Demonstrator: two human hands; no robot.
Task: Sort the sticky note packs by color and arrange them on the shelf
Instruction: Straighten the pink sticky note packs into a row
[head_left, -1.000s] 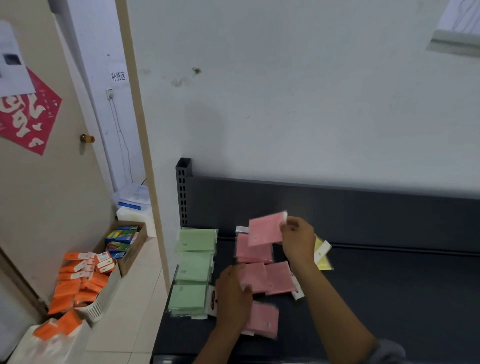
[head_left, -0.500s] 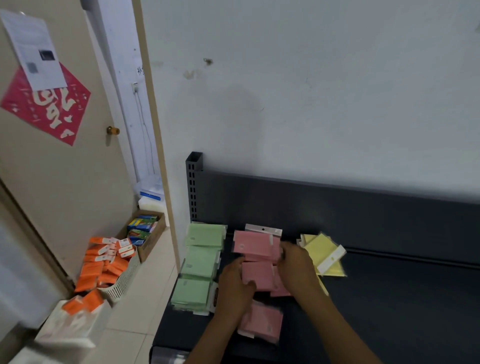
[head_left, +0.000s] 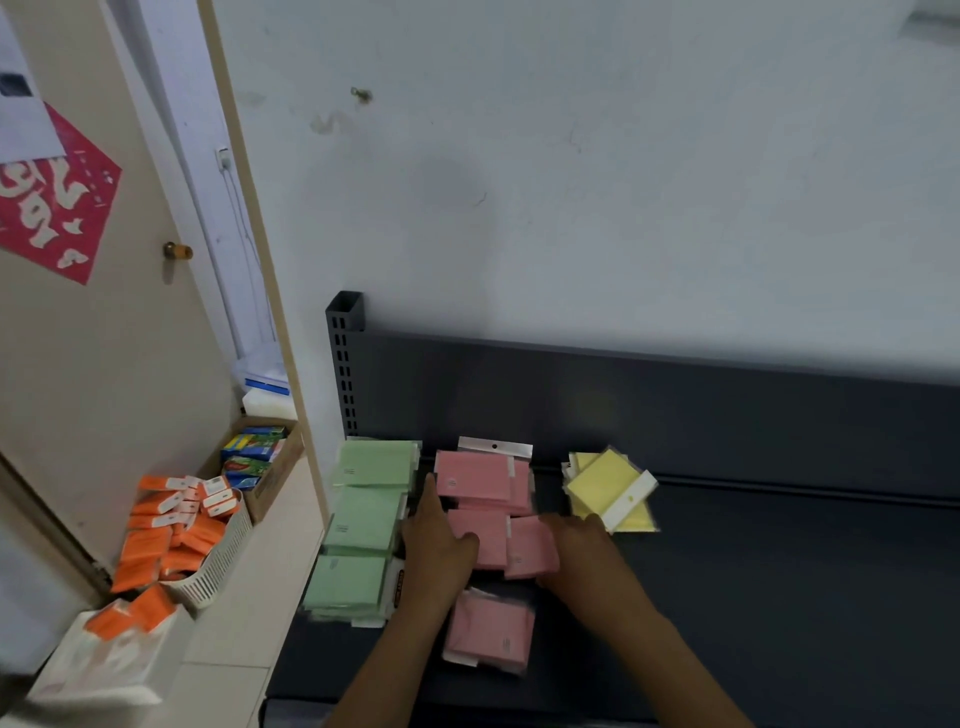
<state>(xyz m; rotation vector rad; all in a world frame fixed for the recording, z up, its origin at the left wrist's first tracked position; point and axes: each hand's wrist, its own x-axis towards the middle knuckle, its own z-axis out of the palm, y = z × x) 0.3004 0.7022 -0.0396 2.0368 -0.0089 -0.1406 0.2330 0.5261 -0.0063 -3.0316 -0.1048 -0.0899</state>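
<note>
At the frame's lower centre, green packs (head_left: 363, 525) lie ordered and yellow packs (head_left: 608, 488) are grouped on the shelf (head_left: 779, 571). Pink packs (head_left: 483, 499) remain untidy; the left hand (head_left: 436, 545) and right hand (head_left: 582, 556) press them with flat, loose fingers, gripping nothing.

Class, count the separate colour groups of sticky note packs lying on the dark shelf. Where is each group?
3. Green packs form the left column, pink packs sit in the middle between both hands, and yellow packs lie at the back right. More packs may be hidden beneath.
</note>
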